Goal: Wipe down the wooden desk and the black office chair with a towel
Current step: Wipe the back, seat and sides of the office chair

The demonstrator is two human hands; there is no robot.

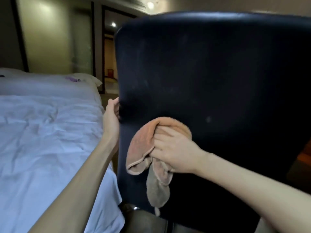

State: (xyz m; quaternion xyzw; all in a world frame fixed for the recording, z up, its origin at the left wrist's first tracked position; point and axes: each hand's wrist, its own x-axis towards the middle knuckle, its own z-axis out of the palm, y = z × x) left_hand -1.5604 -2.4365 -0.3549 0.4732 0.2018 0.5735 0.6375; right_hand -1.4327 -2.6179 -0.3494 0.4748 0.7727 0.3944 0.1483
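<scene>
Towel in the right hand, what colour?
Peach-orange towel, its hanging end greyer-tan, pressed on the black chair back. Head view, the only one.

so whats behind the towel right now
The black chair back; the right hand holds the towel against it. The patch beneath the cloth is hidden, so its state cannot be seen.

left hand (111, 117) curled, right hand (174, 149) clenched

The room is dim, lit by small ceiling spotlights (150, 5) that leave a pale sheen along the top of the black office chair (218, 64) and a bluish cast on the bed sheet (42, 132). The picture is soft throughout, the left hand (110, 116) is smeared, and the wide lens bends lines near the edges.
</scene>
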